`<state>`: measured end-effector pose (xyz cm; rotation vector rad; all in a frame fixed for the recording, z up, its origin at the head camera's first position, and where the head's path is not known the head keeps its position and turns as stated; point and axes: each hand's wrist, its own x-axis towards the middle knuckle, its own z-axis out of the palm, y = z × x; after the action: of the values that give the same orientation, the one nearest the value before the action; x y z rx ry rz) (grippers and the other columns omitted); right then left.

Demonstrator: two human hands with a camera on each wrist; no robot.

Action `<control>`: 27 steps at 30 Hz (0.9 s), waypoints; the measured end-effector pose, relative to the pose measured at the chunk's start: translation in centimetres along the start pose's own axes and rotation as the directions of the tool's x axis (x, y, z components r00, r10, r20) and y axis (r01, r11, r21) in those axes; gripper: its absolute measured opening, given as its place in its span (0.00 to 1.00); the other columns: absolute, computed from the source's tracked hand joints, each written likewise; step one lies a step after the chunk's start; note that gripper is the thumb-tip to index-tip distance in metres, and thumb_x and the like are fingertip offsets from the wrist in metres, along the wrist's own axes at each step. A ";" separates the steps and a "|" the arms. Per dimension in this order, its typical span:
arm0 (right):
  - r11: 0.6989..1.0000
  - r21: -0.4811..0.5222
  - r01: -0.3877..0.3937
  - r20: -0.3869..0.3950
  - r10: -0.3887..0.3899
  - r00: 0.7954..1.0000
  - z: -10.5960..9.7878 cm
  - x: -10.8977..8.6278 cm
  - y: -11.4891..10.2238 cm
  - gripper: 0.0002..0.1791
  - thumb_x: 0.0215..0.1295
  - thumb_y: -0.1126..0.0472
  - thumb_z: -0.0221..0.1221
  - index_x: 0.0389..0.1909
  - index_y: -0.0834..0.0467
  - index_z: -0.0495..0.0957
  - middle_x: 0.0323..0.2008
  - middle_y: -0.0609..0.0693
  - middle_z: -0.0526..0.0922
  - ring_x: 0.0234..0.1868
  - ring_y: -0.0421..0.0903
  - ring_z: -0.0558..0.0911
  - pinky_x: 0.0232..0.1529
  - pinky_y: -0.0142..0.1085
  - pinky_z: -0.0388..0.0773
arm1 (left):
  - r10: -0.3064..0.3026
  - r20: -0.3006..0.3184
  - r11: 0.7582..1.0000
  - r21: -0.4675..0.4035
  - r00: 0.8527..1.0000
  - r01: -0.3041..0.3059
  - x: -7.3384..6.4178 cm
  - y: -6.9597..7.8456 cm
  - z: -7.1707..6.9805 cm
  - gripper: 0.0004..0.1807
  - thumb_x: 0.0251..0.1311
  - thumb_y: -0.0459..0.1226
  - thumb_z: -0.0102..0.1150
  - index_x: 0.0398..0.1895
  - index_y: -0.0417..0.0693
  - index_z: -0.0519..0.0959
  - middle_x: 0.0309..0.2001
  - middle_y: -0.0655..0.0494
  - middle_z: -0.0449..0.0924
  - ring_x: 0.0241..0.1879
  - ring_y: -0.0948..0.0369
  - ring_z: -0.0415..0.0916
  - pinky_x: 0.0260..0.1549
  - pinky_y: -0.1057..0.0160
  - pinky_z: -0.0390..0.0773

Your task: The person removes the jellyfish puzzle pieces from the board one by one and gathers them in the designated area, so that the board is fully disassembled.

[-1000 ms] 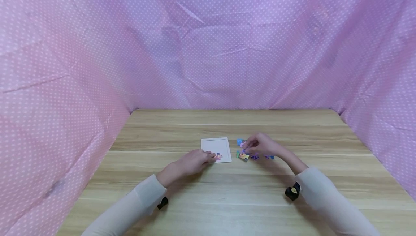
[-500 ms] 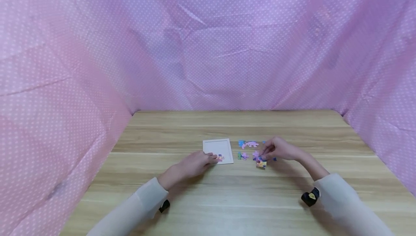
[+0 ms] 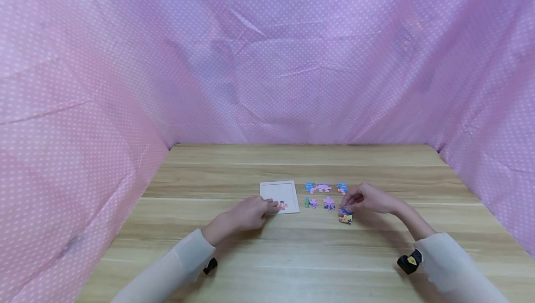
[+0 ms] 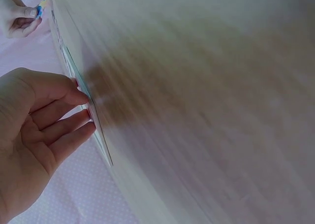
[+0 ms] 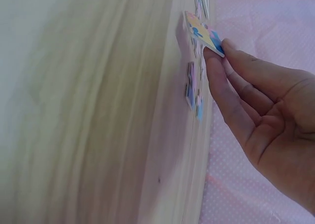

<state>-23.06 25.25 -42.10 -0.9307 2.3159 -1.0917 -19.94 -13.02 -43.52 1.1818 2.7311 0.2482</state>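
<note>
My right hand (image 3: 369, 198) pinches a yellow and blue puzzle piece (image 5: 203, 33) between thumb and fingertips, tilted close over the table. In the head view this puzzle piece (image 3: 345, 219) shows below the fingers, at the right end of the loose pieces. My left hand (image 3: 251, 212) rests its fingertips on the white square puzzle tray (image 3: 277, 184), at its lower left. Right beside those fingertips, a pink and yellow piece (image 3: 283, 205) lies inside the tray. From the left wrist, the tray (image 4: 101, 135) appears edge-on under the fingers.
Several loose pieces lie in two rows right of the tray: a blue and pink piece (image 3: 309, 187), a pink piece (image 3: 323, 188), another blue corner piece (image 3: 342, 188), a green and purple piece (image 3: 311, 203) and a purple piece (image 3: 329, 203). A pink dotted curtain (image 3: 267, 85) surrounds the wooden table (image 3: 267, 256).
My right hand has carried the yellow and blue puzzle piece rightward, past the purple piece, uncovering the loose pieces in both rows. The left hand stays at the tray.
</note>
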 end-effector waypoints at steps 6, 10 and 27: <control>0.998 0.041 -0.047 -0.001 0.047 0.999 -0.1 -0.8 0.4 0.08 0.66 0.69 0.64 0.43 0.70 0.84 0.40 0.60 0.88 0.39 0.40 0.85 0.42 0.29 0.84 | 0.015 -0.025 0.999 -0.036 1.000 -0.015 0.1 0.1 -0.3 0.22 0.64 0.23 0.58 0.61 0.44 0.82 0.61 0.47 0.80 0.62 0.53 0.79 0.58 0.56 0.81; 0.998 0.043 -0.054 -0.002 0.055 0.999 -0.1 -1.2 0.5 0.08 0.64 0.70 0.65 0.41 0.71 0.84 0.38 0.60 0.88 0.37 0.39 0.85 0.38 0.29 0.83 | 0.033 -0.038 0.998 -0.058 0.999 -0.035 0.2 0.0 -0.3 0.21 0.64 0.23 0.59 0.59 0.43 0.83 0.60 0.46 0.82 0.61 0.52 0.80 0.57 0.56 0.81; 0.999 -0.018 -0.048 -0.084 0.047 0.995 0.7 -1.6 1.4 0.03 0.61 0.72 0.68 0.34 0.70 0.87 0.32 0.60 0.89 0.28 0.32 0.81 0.29 0.29 0.81 | 0.055 0.042 0.995 -0.085 0.998 -0.051 -0.8 0.1 -0.9 0.34 0.61 0.15 0.41 0.69 0.43 0.74 0.70 0.46 0.73 0.70 0.48 0.71 0.70 0.50 0.68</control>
<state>-22.05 26.70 -43.50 -0.8477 2.4079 -1.1099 -19.54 -13.57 -42.53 1.2230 2.6270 0.3354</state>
